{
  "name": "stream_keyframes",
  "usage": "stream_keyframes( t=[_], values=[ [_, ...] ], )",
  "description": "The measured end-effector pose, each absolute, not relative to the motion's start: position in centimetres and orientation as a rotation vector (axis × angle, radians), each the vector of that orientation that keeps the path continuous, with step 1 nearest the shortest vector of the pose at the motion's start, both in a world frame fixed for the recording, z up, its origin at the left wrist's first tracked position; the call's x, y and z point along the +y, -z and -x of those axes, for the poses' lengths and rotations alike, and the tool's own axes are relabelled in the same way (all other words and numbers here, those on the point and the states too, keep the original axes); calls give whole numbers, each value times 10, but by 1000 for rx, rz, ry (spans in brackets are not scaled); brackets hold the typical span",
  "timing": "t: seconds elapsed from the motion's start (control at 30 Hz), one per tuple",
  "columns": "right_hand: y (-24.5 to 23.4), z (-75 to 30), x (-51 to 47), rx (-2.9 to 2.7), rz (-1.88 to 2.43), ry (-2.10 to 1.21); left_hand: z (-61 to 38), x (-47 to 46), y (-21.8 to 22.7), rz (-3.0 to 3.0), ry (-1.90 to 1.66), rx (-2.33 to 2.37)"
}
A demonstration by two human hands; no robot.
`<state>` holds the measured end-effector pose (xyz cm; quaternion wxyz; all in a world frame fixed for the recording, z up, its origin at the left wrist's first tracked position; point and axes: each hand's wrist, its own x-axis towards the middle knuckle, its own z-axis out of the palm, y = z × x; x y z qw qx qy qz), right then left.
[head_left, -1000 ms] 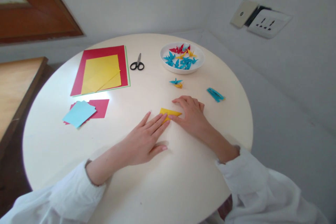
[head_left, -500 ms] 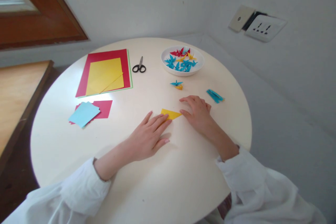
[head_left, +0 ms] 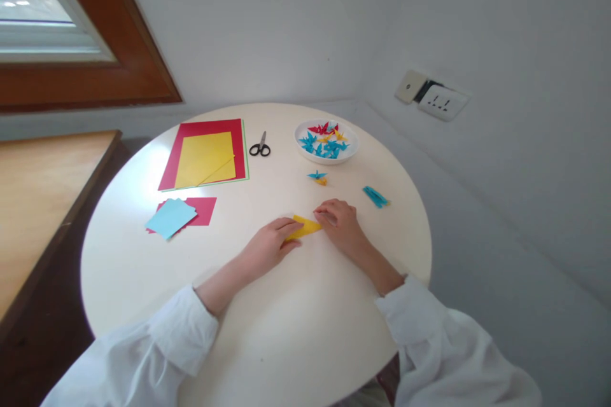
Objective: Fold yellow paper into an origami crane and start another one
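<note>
A small folded piece of yellow paper lies on the round white table between my hands. My left hand is closed on its left end, fingers over the top and thumb at the near edge. At the right tip, my right hand has its thumb and curled fingers pinched together on the paper. Just beyond the hands sit a blue origami crane and a small folded yellow piece. Narrow folded blue paper strips lie to the right of my right hand.
A white dish at the back holds several red, blue and yellow cranes. Black-handled scissors lie beside large red and yellow sheets. Small light blue squares rest on pink ones at left. Walls border the table's far side.
My left hand has gone from lying spread on the paper to gripping its left end. My right fingers have closed in on the right tip. The camera view has tilted up.
</note>
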<state>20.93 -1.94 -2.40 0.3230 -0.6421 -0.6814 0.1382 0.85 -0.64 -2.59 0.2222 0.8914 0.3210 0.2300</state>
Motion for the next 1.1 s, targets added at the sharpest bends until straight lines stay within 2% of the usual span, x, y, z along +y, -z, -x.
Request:
stream_keyframes(
  t=[0.37,0.7,0.83,1.1],
  values=[
    [20,-206,-27,-1854,1631,-349,-12,-16,21,-2699,-680,903],
    [18,-194,-45,-1855,1743,-369,-7,-14,27,-2549,-806,990],
    [17,-196,-45,-1829,1714,-392,-6,-12,27,-2537,-843,1111],
    [18,-196,-45,-1828,1608,-389,-3,-8,32,-2364,-861,1054]
  ],
)
